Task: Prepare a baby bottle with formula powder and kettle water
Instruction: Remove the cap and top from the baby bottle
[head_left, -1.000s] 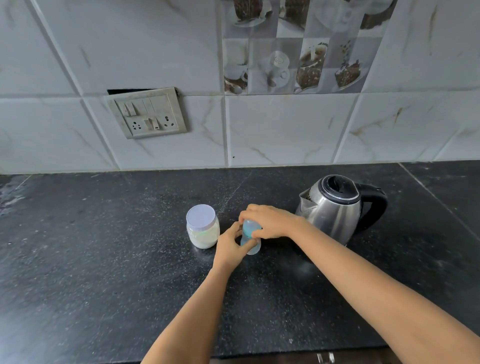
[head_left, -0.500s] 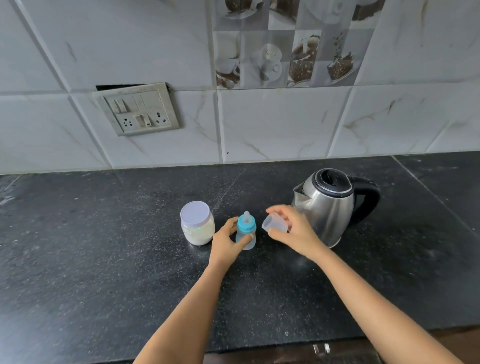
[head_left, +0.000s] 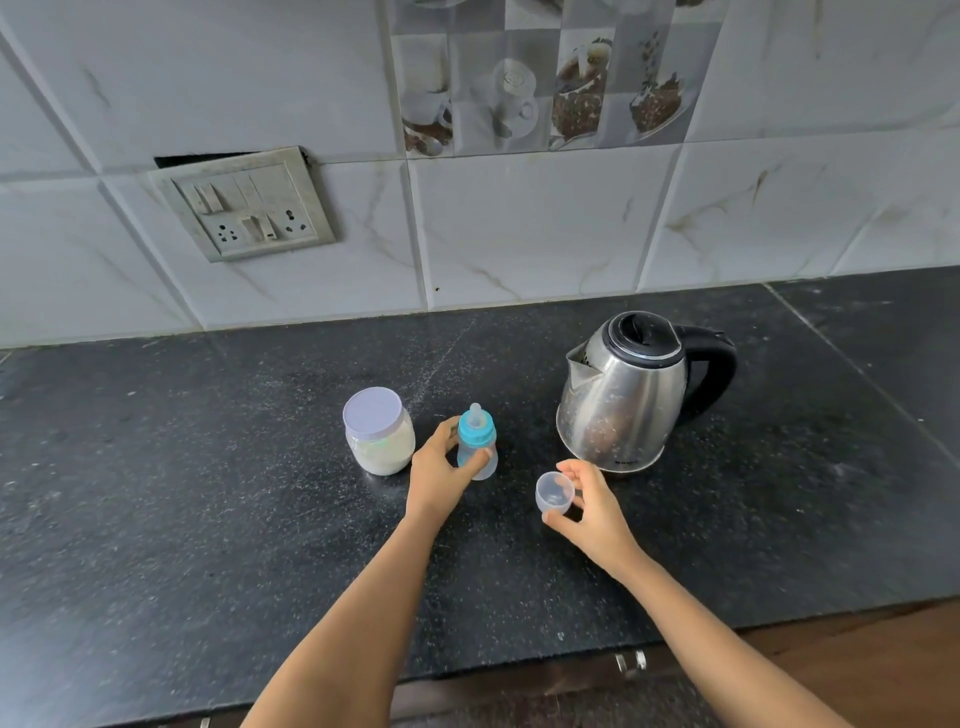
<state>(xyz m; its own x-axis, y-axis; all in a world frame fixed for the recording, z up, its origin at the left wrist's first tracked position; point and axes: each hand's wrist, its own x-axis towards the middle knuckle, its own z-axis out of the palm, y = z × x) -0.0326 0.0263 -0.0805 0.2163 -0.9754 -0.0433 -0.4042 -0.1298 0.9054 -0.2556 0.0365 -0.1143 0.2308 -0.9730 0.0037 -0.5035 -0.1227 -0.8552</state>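
A small clear baby bottle (head_left: 478, 447) with a blue collar and a clear teat stands upright on the black counter (head_left: 208, 493). My left hand (head_left: 441, 470) grips its body from the left. My right hand (head_left: 584, 506) holds the bottle's clear round cap (head_left: 555, 492) low over the counter, open side facing me, to the right of the bottle. A formula jar (head_left: 378, 431) with white powder and a pale lid stands just left of the bottle. A steel kettle (head_left: 626, 395) with a black lid and handle stands behind my right hand.
A tiled wall rises behind the counter, with a switch and socket plate (head_left: 244, 205) at the left. The counter's front edge (head_left: 519, 670) runs below my forearms, with a cabinet knob (head_left: 631, 662) under it.
My right hand lifted the clear cap off the bottle, then carried it right and down toward the counter. My left hand kept hold of the bottle. The camera tilted down slightly.
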